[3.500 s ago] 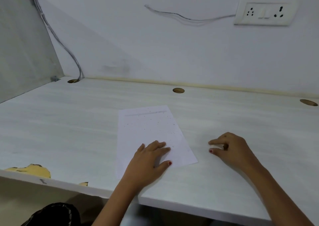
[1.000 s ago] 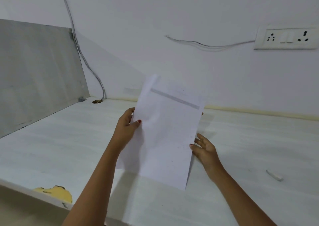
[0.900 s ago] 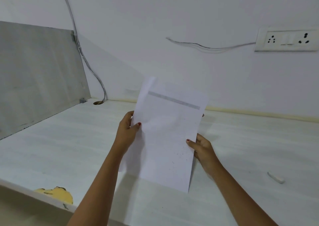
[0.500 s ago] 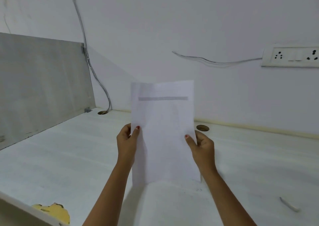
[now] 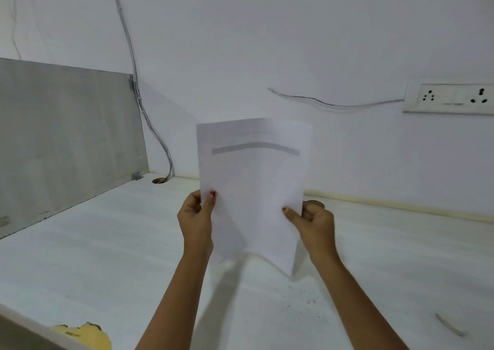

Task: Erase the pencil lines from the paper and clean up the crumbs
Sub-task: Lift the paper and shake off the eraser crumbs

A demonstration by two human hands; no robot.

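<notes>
The paper (image 5: 254, 189) is held upright above the middle of the surface (image 5: 107, 256), slightly bowed, a grey band (image 5: 255, 147) across its top. The left hand (image 5: 196, 218) pinches its left edge, the right hand (image 5: 314, 222) its right edge, each grip closed on the sheet. Dark crumbs (image 5: 307, 300) speckle the surface below, toward the near right corner.

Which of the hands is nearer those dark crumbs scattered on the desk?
Right. The right hand, pinching the right edge of the paper, is held up almost over the crumbs; the left hand pinches the opposite edge, farther off to the left.
</notes>
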